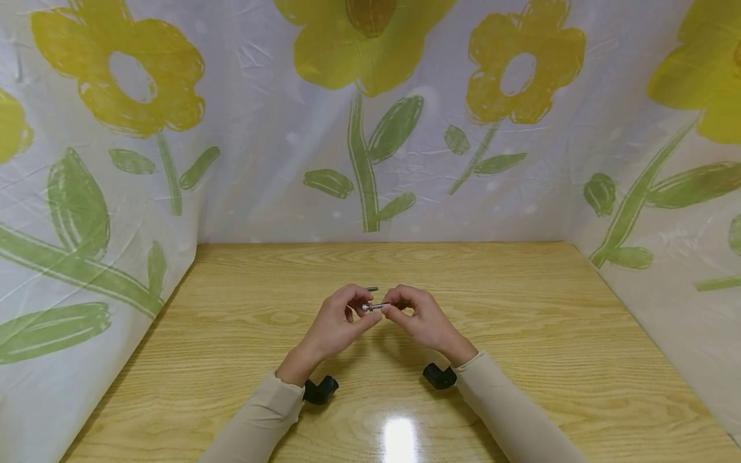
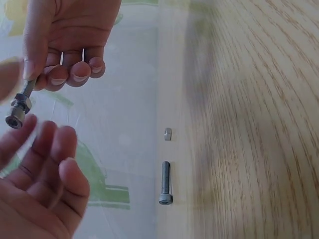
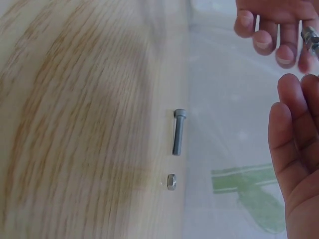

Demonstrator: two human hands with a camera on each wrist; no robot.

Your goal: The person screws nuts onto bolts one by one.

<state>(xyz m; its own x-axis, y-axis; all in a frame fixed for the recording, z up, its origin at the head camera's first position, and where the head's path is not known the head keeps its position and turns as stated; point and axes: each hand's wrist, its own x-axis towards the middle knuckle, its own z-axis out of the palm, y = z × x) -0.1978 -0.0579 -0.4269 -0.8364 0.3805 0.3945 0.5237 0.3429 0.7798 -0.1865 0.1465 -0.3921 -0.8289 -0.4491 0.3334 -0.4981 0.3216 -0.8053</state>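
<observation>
My right hand (image 1: 427,323) pinches the threaded end of a silver socket-head bolt (image 1: 379,307) between thumb and index finger. A hex nut (image 2: 22,101) sits on this bolt close to its head. My left hand (image 1: 338,323) is around the head end, its fingers loosely bent and apart; its index fingertip is near the head, and no firm grip shows. In the left wrist view, a blurred fingertip shows at the left edge. Beyond the hands, a second socket-head bolt (image 2: 166,180) lies on the table, with a loose nut (image 2: 168,134) off its threaded end.
The wood-grain table (image 1: 521,386) ends at a white flower-print cloth (image 1: 260,193) at the back and sides. Black wrist-worn pieces (image 1: 321,390) show beneath both forearms. A bright light reflection lies near the table's front.
</observation>
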